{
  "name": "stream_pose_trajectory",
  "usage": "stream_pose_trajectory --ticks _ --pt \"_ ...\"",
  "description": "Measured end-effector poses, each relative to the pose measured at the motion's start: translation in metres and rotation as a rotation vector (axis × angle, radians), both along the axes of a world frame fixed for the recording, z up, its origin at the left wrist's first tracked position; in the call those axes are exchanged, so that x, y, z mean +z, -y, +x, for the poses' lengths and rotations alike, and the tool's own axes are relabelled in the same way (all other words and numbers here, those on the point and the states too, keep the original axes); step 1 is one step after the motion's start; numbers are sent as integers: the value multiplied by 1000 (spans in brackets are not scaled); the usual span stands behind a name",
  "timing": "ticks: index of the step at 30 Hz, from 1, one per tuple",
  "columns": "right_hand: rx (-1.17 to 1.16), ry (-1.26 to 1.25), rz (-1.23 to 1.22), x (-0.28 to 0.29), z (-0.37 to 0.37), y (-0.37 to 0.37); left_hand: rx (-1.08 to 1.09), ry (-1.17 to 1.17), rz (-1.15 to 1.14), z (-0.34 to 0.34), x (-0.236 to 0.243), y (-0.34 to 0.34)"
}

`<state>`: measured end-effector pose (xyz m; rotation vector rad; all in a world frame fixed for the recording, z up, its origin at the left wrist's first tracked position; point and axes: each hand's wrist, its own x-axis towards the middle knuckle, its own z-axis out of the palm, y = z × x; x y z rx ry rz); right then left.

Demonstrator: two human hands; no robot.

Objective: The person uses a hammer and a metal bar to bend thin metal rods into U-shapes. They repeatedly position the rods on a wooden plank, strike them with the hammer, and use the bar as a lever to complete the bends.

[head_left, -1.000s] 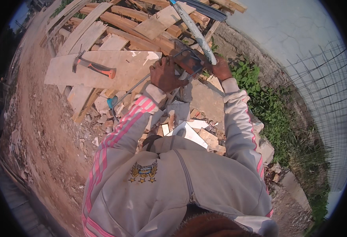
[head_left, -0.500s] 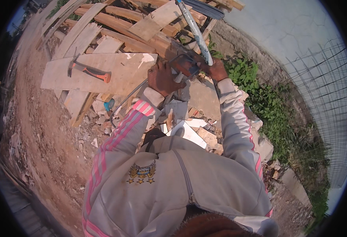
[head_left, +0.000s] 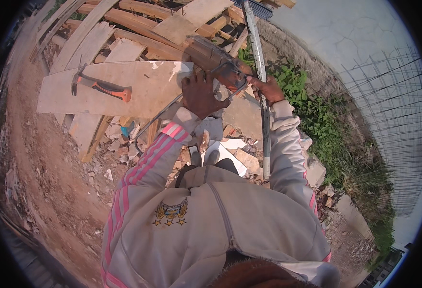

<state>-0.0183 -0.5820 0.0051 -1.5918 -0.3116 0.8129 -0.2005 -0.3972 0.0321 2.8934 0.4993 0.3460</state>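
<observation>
My left hand [head_left: 201, 93] lies over a bent grey metal rod [head_left: 160, 114], its fingers spread and thumb stretched out to the right. The rod runs from beside my left forearm, under this hand, to an angular bend near my right hand. My right hand [head_left: 267, 90] is closed around a long white pipe [head_left: 256, 43] with worn, dark-spotted paint. The pipe stands nearly lengthwise in view, reaching past the hand toward my right sleeve. Just left of the right fingertips, the rod's bent part passes over a dark, reddish-brown timber [head_left: 208, 54].
An orange-and-black hammer [head_left: 103, 87] rests on a pale board [head_left: 148, 91] at the left. Stacked planks [head_left: 124, 24] lie beyond. Broken rubble [head_left: 249, 161] covers the ground around my feet. Green plants [head_left: 311, 110] and wire mesh [head_left: 388, 120] line the wall [head_left: 345, 43] at right.
The pipe's far end has swung right, and its near part now shows below my right hand. My left fingers look more spread. The right hand has shifted slightly nearer me.
</observation>
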Motion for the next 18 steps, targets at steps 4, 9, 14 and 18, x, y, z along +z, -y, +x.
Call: stream_pose_trajectory --ticks 4,9,14,18 --pt "31 -69 -4 -5 9 -2 38 -72 -57 6 -5 5" --pt "93 -97 0 -8 18 -4 136 150 131 20 -20 23" --pt "134 -128 16 4 17 -5 56 -105 -126 28 4 9" --pt "228 -69 16 1 22 -7 117 -79 8 26 -15 10"
